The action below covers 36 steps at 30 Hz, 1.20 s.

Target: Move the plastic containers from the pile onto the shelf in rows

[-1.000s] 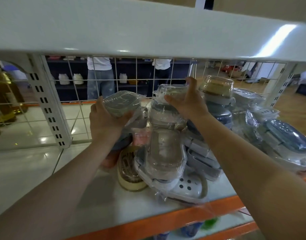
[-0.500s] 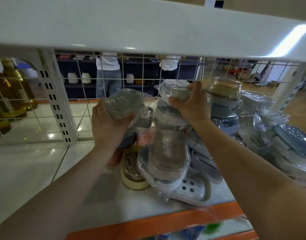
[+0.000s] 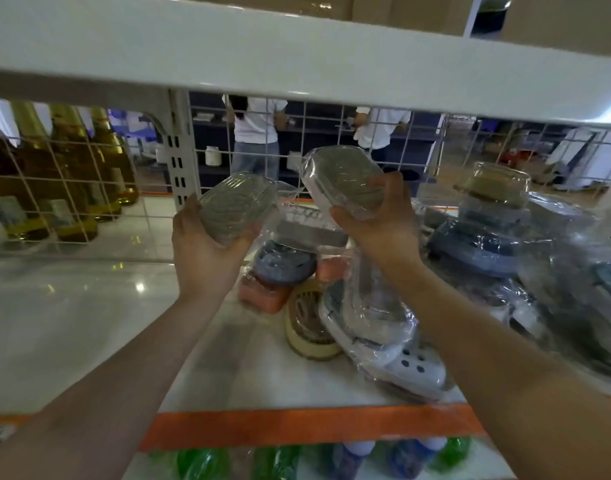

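Up at mid-frame, two plastic containers are held clear of the pile. The left hand (image 3: 207, 251) cups a clear ribbed container (image 3: 238, 206), oval and see-through, its fingers curled under and round its lower edge. The right hand (image 3: 380, 220) grips a wrapped container (image 3: 343, 180), a rounded rectangle with a ridged top and a pale rim, sheathed in crinkled glossy film; the thumb presses its near side and the fingers curl behind it. Both sit above the pile (image 3: 331, 292), tilted towards the camera.

Below them the pile is a jumble of film-wrapped pieces: a blue-grey round dish (image 3: 285, 263), an orange box (image 3: 262, 294) under it, a cream slotted oval (image 3: 309, 323) standing on edge, and a white tray with holes (image 3: 414, 367) lying at lower centre. To the right, a stack of grey-blue lidded dishes (image 3: 480, 244) carries a clear tub with a tan base (image 3: 492, 183).

All of it rests on a glossy white shelf (image 3: 72, 323) with an orange front edge (image 3: 297, 429). A white wire grid (image 3: 72, 174) backs the shelf; amber bottles (image 3: 68, 168) show through it at the left. A white beam (image 3: 297, 60) crosses the top of the frame. Two people in white tops stand beyond the grid.
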### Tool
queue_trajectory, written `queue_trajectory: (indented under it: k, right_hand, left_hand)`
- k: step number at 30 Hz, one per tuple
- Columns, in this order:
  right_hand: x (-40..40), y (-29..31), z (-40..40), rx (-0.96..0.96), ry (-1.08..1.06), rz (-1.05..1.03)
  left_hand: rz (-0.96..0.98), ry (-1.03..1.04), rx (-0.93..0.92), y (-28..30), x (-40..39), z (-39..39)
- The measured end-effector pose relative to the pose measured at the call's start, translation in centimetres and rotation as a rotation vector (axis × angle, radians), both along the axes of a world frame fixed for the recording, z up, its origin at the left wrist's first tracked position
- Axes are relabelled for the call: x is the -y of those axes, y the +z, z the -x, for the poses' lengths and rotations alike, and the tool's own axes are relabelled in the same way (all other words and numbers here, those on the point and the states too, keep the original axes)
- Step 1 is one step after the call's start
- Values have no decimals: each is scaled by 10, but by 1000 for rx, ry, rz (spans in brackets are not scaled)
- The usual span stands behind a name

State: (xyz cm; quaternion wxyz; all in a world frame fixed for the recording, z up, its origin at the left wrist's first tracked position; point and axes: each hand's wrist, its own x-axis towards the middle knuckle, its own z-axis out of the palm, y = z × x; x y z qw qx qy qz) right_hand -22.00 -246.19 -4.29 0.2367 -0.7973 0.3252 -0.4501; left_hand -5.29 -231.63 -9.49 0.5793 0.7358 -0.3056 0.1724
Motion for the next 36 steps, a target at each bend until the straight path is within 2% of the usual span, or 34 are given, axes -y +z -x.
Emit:
queue_trajectory:
  k: [8, 13, 25, 36]
  right_hand:
    - [-64, -16, -32, -73, 127, 32]
    - [-111, -28, -61, -111, 183, -38]
    - [-282, -67, -145, -129, 347, -56]
    - [-406, -73, -246, -121, 536, -140]
  left_hand:
    - [-73, 101, -46, -17, -74, -30]
    - [-148, 155, -50, -23, -131, -46]
    - [-312, 223, -54, -36, -324, -102]
    - [-317, 461, -121, -40, -476, -158]
